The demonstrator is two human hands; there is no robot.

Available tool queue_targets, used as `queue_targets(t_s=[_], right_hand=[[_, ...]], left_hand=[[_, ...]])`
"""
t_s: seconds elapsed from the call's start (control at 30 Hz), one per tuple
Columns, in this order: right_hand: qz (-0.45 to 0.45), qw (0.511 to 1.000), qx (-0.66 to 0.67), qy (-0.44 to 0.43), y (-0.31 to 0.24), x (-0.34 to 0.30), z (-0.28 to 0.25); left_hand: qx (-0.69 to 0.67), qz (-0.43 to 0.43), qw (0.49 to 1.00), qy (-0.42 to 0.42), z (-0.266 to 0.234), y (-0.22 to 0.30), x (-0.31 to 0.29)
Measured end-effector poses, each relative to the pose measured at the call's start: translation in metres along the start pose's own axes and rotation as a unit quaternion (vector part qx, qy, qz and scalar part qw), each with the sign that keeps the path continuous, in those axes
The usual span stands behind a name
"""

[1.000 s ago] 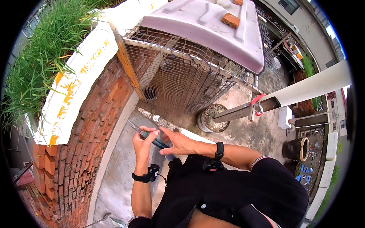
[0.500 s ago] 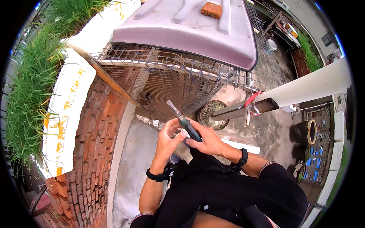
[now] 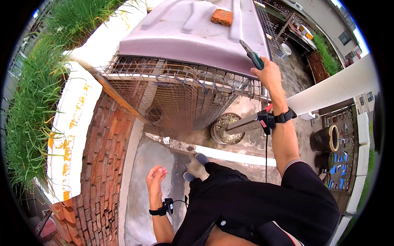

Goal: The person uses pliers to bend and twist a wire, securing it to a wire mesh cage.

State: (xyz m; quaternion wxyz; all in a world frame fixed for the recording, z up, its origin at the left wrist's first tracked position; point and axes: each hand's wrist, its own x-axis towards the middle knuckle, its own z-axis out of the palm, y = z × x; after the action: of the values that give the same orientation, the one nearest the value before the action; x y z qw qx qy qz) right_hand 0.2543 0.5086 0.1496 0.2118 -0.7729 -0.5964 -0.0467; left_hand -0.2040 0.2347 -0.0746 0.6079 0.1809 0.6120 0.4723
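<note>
Well, pliers [image 3: 251, 54] in R hand [image 3: 269, 77]

We see only part of the green-handled pliers [image 3: 253, 55], since the right hand [image 3: 269, 74] covers the handle ends. We cannot tell whether the left hand [image 3: 155, 179] pinches anything small. Wire mesh [image 3: 193, 108] blurs a round thing [image 3: 154, 114] behind it; the picture's upper edge crops the mauve panel [image 3: 184, 46].
</note>
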Motion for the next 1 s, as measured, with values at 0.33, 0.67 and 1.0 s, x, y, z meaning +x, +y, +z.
queue_targets(t_s=[0.33, 0.67, 1.0], right_hand=[[0.053, 0.994, -0.093, -0.031, 0.016, 0.081, 0.018], [-0.024, 0.988, -0.146, 0.045, 0.008, 0.060, 0.036], [-0.143, 0.881, 0.388, -0.231, -0.094, 0.025, 0.054]], left_hand=[[-0.125, -0.034, 0.974, 0.185, -0.108, -0.054, -0.070], [-0.120, -0.034, 0.971, 0.202, -0.129, -0.073, -0.080], [-0.064, -0.028, 0.980, 0.188, -0.155, -0.073, -0.079]])
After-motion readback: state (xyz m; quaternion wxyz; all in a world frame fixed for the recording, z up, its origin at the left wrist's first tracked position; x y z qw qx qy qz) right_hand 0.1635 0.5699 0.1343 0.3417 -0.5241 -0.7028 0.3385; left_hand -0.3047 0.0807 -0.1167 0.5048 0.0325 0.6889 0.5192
